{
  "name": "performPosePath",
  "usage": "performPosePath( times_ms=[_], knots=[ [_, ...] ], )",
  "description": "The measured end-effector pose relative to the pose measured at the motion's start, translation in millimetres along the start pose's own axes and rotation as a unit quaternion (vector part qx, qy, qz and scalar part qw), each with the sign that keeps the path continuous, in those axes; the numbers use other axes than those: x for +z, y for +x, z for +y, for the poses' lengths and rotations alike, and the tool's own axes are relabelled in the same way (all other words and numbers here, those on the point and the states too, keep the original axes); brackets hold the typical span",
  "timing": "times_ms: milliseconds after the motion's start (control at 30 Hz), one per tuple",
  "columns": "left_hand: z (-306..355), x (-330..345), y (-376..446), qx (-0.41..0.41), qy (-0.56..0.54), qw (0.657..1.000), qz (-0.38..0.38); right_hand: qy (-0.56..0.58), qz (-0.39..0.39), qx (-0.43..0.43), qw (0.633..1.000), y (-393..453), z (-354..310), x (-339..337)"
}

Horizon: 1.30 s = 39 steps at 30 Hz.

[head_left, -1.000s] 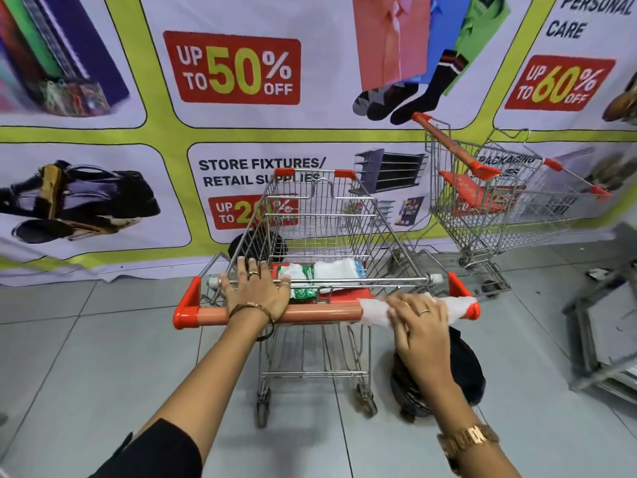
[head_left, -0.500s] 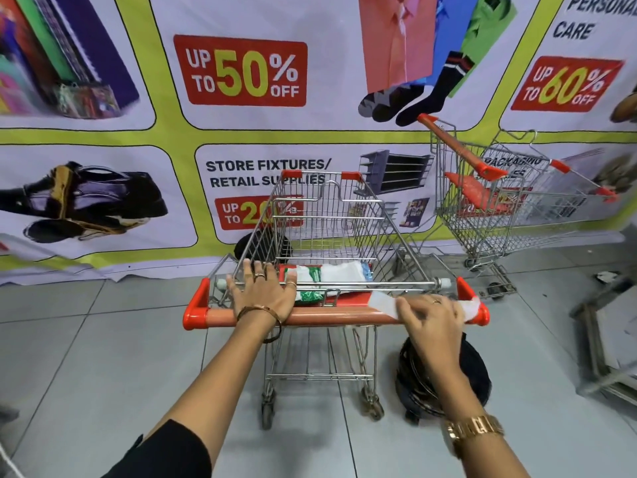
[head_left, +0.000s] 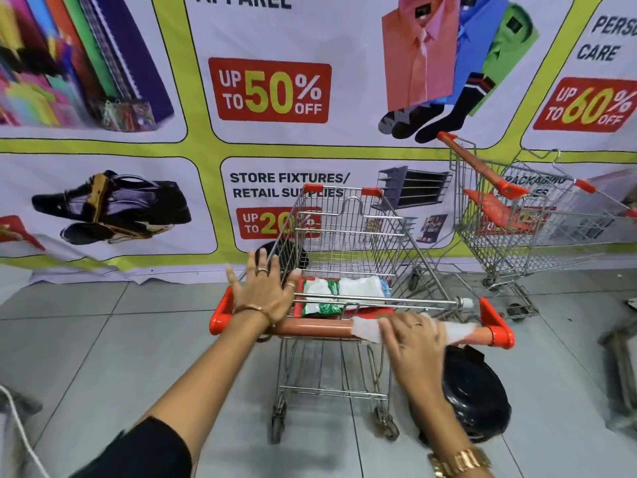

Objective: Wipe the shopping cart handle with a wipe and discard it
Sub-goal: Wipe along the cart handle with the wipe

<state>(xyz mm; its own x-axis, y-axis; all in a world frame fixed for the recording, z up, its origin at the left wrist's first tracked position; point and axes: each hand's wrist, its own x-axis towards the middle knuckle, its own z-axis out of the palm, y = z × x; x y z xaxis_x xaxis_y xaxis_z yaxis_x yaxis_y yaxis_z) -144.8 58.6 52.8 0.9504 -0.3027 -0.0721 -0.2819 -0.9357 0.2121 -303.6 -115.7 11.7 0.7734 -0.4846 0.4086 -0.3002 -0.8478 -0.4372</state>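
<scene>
A wire shopping cart [head_left: 348, 236] stands in front of me with an orange-red handle [head_left: 313, 329]. A white wipe [head_left: 367, 329] lies draped over the right half of that handle. My right hand [head_left: 413, 343] presses flat on the wipe, fingers spread over the bar. My left hand [head_left: 265, 288] hovers above the left end of the handle with its fingers spread apart, holding nothing. A green and white pack of wipes [head_left: 324, 298] rests on the cart's red child seat.
A black round bin [head_left: 472, 395] sits on the tiled floor under the handle's right end. A second cart [head_left: 524, 219] stands at the right by the banner wall. Metal frames [head_left: 624, 357] lie at the far right.
My left hand has lifted off the handle and spread open. My right hand has slid the wipe leftward along the bar. The camera has tilted up and moved nearer.
</scene>
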Motion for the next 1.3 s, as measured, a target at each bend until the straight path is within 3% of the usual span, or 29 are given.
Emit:
performPosePath(
  times_ms=[100, 200, 367, 500, 667, 767, 967, 1067, 1300],
  knots=[
    [-45.5, -5.5, 2.4, -0.007, 0.084, 0.996, 0.006, -0.030, 0.013, 0.036, 0.999, -0.6, 11.2, -3.5],
    [-64.3, 1.6, -3.7, -0.019, 0.048, 0.998, -0.037, -0.059, 0.002, 0.054, 0.997, -0.2, -30.7, 11.8],
    [-66.2, 6.0, -3.7, 0.042, 0.044, 0.998, -0.009, -0.045, -0.040, -0.086, 0.994, -17.8, -109.8, 62.6],
    [-72.3, 7.0, -5.5, 0.046, 0.048, 0.998, 0.002, -0.062, -0.054, -0.112, 0.990, -16.9, -71.4, 51.2],
    [-69.1, 8.1, -6.1, 0.045, 0.005, 0.999, 0.003, -0.047, 0.053, -0.021, 0.997, -13.4, -14.2, 23.4],
    [-68.4, 9.7, -6.0, 0.040, -0.011, 0.999, 0.007, -0.042, 0.055, 0.016, 0.998, -15.6, -47.5, 42.1],
    [-73.0, 9.0, -5.5, 0.043, -0.027, 0.999, 0.008, -0.030, -0.035, -0.104, 0.994, -19.7, -137.8, 83.6],
    [-75.7, 5.2, -4.5, 0.034, -0.034, 0.999, 0.009, -0.053, -0.052, -0.139, 0.987, -18.7, -110.8, 74.5],
    [-70.6, 5.7, -4.0, 0.026, -0.042, 0.999, 0.003, -0.067, 0.039, -0.042, 0.996, -16.2, -16.8, 31.2]
  ],
)
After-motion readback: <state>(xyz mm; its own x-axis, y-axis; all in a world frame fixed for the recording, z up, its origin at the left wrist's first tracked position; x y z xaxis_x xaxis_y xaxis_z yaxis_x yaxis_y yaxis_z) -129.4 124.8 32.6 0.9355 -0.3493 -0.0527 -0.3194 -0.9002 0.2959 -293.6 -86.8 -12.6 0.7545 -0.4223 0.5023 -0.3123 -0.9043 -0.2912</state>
